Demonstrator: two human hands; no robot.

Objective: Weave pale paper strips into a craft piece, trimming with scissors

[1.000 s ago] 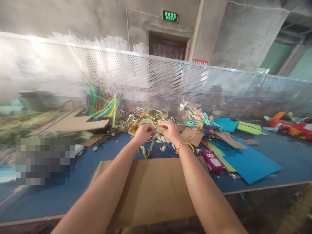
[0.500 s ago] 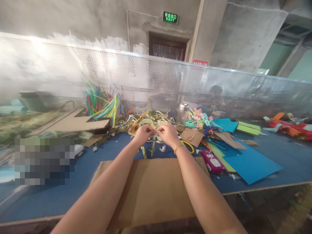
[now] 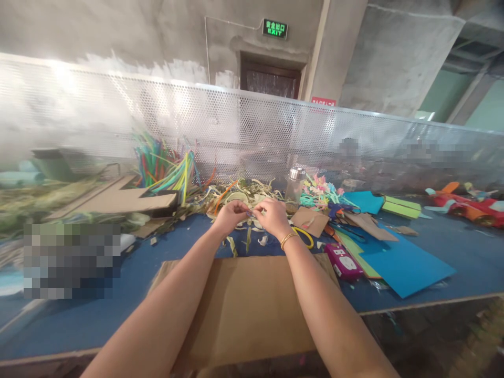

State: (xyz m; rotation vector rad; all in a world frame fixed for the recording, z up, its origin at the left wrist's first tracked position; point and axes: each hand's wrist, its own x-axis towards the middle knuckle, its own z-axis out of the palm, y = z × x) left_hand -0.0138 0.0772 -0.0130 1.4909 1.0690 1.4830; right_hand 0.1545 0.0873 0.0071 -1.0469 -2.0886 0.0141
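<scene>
My left hand [image 3: 230, 217] and my right hand [image 3: 271, 215] meet fingertip to fingertip over the middle of the table. The fingers of each are pinched, and whatever lies between them is too small to make out. Behind and below them spreads a heap of pale, dried leafy strips [image 3: 220, 195], with a few greenish strips [image 3: 233, 247] hanging or lying just under the hands. Nearer to me, a brown cardboard sheet [image 3: 252, 310] lies beneath my forearms. Scissors with a yellow handle [image 3: 306, 237] rest beside my right wrist.
Right of my hands are a glass bottle [image 3: 295, 185], pastel paper flowers [image 3: 321, 188], a purple box [image 3: 343, 261] and blue paper [image 3: 405, 262]. Leftward stand colourful pipe cleaners [image 3: 161, 163] and cut cardboard [image 3: 118, 197]. A perforated metal screen [image 3: 220, 121] borders the table's back.
My fingers have shifted only slightly, still pinched together in the same spot. The things on the table have not moved.
</scene>
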